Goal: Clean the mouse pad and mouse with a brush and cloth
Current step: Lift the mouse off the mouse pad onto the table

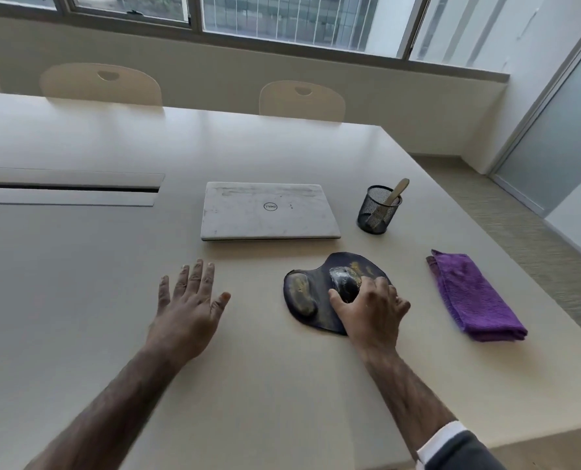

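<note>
A dark mouse pad with a wrist cushion lies on the table, smeared with yellowish dust. A black dusty mouse sits on it. My right hand grips the mouse, thumb on its left side and fingers curled over its right. My left hand hovers flat over the table left of the pad, fingers spread, holding nothing. A folded purple cloth lies to the right of the pad. A brush with a pale wooden handle stands in a black mesh cup behind the pad.
A closed white laptop lies behind the hands. A cable slot is set into the table at the left. The table's right edge runs just past the cloth. Chairs stand on the far side.
</note>
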Demonstrator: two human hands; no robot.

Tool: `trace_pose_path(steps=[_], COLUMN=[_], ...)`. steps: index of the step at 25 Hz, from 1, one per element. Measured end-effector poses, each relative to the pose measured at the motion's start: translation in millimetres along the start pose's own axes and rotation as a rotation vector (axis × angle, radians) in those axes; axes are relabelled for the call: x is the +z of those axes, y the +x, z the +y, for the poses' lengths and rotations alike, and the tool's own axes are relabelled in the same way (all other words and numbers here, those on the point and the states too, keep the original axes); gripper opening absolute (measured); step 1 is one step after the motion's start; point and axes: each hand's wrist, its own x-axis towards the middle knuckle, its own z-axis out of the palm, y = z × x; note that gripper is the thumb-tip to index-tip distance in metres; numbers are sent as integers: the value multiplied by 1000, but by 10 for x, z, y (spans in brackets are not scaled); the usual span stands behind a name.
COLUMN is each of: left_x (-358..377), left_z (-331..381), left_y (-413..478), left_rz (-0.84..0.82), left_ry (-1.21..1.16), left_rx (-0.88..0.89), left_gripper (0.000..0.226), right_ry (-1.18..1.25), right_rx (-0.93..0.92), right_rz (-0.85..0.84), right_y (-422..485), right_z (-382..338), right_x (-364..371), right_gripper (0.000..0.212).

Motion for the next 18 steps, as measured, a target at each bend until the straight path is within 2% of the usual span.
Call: trace_pose_path(steps=[6, 10, 18], left_x=[-2, 11, 50], left_z=[-221, -277, -284], left_y=[5, -15, -11], left_rz=[-28, -9, 33], left_ry=[17, 17, -38], left_rx=[22, 45, 50], left_gripper=[76, 72, 65], right_ry=[2, 34, 84], right_rx=[33, 3, -122], right_rz=[45, 82, -6], right_y=[-47, -219, -694], right_z=[-164, -588, -1391], right_x=[-48, -111, -57], right_gripper=[57, 57, 63])
